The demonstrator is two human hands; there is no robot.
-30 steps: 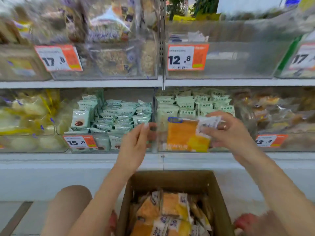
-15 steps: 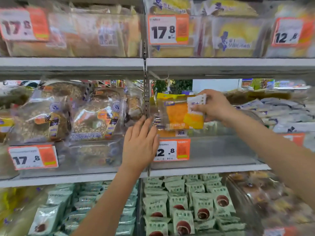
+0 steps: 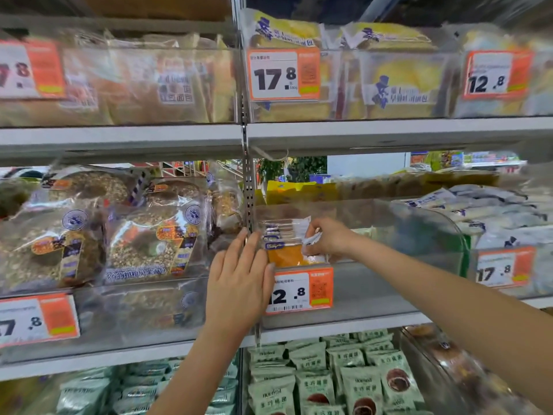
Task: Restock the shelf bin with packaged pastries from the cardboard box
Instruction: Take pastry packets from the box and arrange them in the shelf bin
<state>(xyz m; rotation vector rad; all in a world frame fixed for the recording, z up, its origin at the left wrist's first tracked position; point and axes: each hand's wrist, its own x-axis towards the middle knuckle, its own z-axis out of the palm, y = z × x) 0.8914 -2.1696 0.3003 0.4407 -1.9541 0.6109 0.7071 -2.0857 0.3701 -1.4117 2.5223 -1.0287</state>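
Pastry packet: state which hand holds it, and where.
Right hand pinches the pastry packet at its upper right corner; left hand lies flat, holding nothing.

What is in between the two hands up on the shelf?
In the head view, the orange packaged pastries sit between the left hand and the right hand, inside the clear shelf bin.

The pastry packet (image 3: 291, 245) is partly hidden behind the clear bin wall (image 3: 374, 235) and the right hand (image 3: 327, 238); its label is unreadably blurred.
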